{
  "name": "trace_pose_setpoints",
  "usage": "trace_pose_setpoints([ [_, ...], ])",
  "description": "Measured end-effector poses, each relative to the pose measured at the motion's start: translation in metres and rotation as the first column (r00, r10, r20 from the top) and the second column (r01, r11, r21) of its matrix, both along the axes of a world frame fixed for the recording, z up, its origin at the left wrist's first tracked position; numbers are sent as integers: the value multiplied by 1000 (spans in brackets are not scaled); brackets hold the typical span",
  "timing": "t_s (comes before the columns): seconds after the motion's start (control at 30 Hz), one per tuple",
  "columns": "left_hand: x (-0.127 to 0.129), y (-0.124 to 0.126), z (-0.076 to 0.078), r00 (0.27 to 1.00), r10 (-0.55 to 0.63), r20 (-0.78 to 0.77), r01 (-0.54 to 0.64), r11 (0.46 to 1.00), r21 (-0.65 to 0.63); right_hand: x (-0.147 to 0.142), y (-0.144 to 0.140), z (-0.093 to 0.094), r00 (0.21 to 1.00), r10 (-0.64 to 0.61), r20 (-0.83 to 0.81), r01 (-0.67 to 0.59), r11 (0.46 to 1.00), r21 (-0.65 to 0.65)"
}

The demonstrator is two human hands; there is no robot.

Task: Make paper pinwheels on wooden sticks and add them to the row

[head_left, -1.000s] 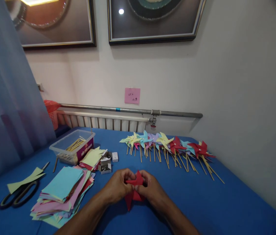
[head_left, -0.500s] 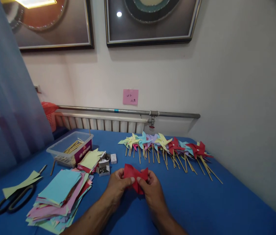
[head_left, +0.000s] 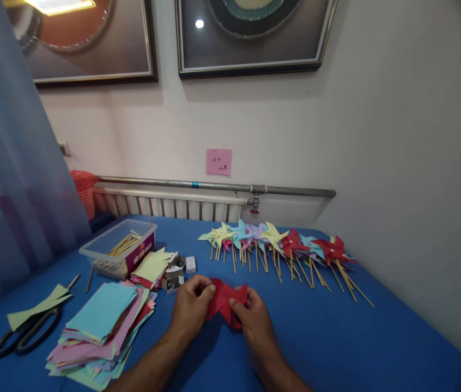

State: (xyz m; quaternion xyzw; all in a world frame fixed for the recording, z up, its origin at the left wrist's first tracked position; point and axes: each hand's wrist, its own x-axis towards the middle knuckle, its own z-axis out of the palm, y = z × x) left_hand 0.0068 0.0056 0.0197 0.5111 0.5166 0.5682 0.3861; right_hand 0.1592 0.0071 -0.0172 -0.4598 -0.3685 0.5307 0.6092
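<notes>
**Both hands on red paper, mid-table**

Left hand (head_left: 192,306) and right hand (head_left: 253,316) both pinch the red paper (head_left: 225,300), one from each side. Left fingers curl over its left edge, thumb on top. Right fingertips grip its right side and lower point. Paper is folded into pointed flaps and held just above the blue table (head_left: 337,337), near the front centre. Forearms come in from the bottom edge.

Around it:
- Paper stack (head_left: 99,324), mixed colours with a light blue sheet on top, lies left of the left hand, near but apart.
- Scissors (head_left: 24,332) sit further left, with a yellow-green paper strip (head_left: 38,306) lying across them.
- Clear plastic box (head_left: 119,246) sits behind the stack with wooden sticks (head_left: 122,245) inside. One loose stick (head_left: 90,279) lies on the table beside it.
- Yellow cut sheets (head_left: 152,265) lie just right of the box.
- Small open boxes of metal pins (head_left: 174,276) sit just behind the left hand; a small white box (head_left: 190,264) is next to them.
- Row of finished pinwheels (head_left: 279,245) on sticks lies behind the hands toward the wall, in yellow, blue, purple and red.
- Pink note (head_left: 219,161) is stuck on the wall above the pipe (head_left: 214,186) and radiator (head_left: 173,206).
</notes>
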Motion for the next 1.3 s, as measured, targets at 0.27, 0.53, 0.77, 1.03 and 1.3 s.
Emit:
trace_pose_setpoints([
  [0.27,-2,-12,-3,831,194,-521,118,854,506,0,-2,5,1000,-23,-2,23,1000,-5],
  [0.53,-6,-11,-3,643,403,-651,246,696,674,0,-2,2,1000,-9,-10,9,1000,-10],
  [0.77,-3,-14,3,560,454,-693,346,632,693,-1,-1,0,999,-3,-41,3,1000,11],
  [1.03,-2,-13,4,498,496,-712,373,619,691,-1,-1,0,999,30,-41,-30,999,12],
  [1.3,-2,-13,2,476,481,-736,383,641,666,-3,-2,-1,997,52,-50,-51,999,19],
])
